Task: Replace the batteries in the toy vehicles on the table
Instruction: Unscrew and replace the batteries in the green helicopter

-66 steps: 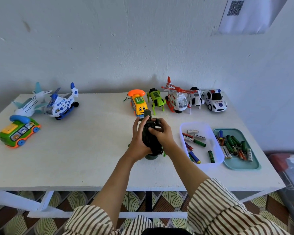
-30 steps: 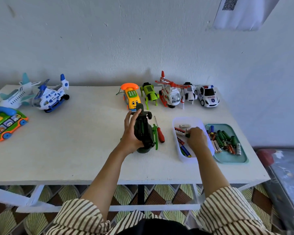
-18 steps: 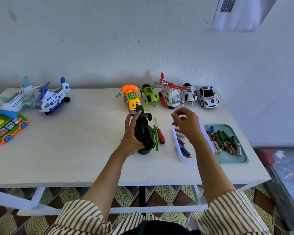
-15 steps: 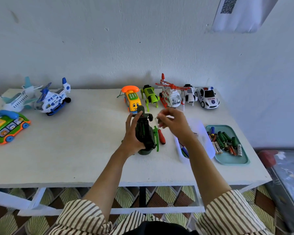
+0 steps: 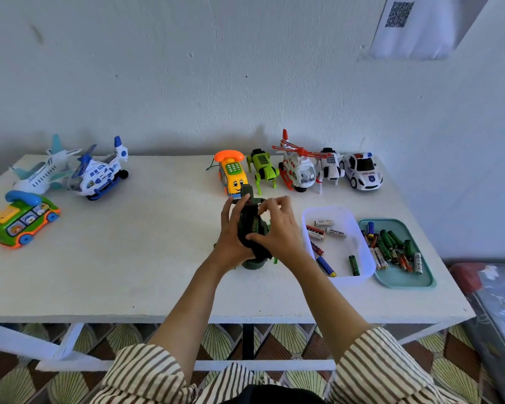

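Note:
A dark green toy vehicle (image 5: 251, 220) stands on end at the middle of the white table (image 5: 129, 258). My left hand (image 5: 231, 231) grips its left side. My right hand (image 5: 280, 231) is curled over its upturned underside, with fingertips at the top and thumb lower down, pinching a battery that the fingers mostly hide. Loose batteries lie in a clear white tray (image 5: 365, 258) just right of my hands. Beside it, a teal tray (image 5: 403, 279) holds several more batteries.
Along the back stand a yellow phone car (image 5: 233, 176), green robot dog (image 5: 263, 167), red-white helicopter (image 5: 299, 170), white robot dog (image 5: 330, 167) and police car (image 5: 362, 173). At far left are an airplane (image 5: 38, 176), blue helicopter (image 5: 99, 173) and green phone bus (image 5: 21, 217).
My right hand reached into the white tray, lifted away pinching a battery, and came back onto the dark green toy. It now covers the screwdriver beside the toy. My left hand kept its grip.

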`<state>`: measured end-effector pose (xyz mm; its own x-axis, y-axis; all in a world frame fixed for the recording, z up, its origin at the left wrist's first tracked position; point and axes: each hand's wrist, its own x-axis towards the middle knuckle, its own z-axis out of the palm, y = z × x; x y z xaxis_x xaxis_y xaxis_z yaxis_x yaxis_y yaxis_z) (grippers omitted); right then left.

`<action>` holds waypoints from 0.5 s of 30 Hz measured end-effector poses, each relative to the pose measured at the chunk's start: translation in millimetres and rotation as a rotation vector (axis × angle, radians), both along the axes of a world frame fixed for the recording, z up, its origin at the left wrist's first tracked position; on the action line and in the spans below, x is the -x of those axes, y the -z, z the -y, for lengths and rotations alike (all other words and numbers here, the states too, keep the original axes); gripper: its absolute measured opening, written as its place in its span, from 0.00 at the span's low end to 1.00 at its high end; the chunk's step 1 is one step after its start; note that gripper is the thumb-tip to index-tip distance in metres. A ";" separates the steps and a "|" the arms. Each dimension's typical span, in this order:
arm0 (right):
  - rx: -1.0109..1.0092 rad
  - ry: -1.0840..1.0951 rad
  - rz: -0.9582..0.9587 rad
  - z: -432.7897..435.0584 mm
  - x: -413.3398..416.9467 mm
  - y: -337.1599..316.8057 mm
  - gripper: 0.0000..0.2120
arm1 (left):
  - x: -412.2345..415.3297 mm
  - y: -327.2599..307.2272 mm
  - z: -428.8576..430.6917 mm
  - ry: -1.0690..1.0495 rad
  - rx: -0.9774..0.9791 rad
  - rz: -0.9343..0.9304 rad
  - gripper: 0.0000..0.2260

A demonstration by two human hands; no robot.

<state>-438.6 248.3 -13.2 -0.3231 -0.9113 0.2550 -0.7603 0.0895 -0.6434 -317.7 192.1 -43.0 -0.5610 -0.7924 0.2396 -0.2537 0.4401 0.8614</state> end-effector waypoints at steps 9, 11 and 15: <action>-0.236 0.092 0.870 10.4 2.8 10.3 0.37 | 0.6 -1.5 -1.0 -0.009 -0.046 0.004 0.48; -0.222 0.111 0.876 11.1 0.9 10.4 0.35 | 0.6 -1.0 -0.8 -0.009 -0.048 -0.004 0.48; -0.191 0.148 0.837 9.7 -2.4 10.0 0.33 | -0.4 -0.6 -1.2 -0.013 -0.049 -0.006 0.48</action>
<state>-436.2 238.6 -23.2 -0.4543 -0.8483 -0.2721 -0.0163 0.3133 -0.9495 -317.3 193.3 -42.3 -0.5492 -0.8104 0.2040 -0.2534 0.3942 0.8834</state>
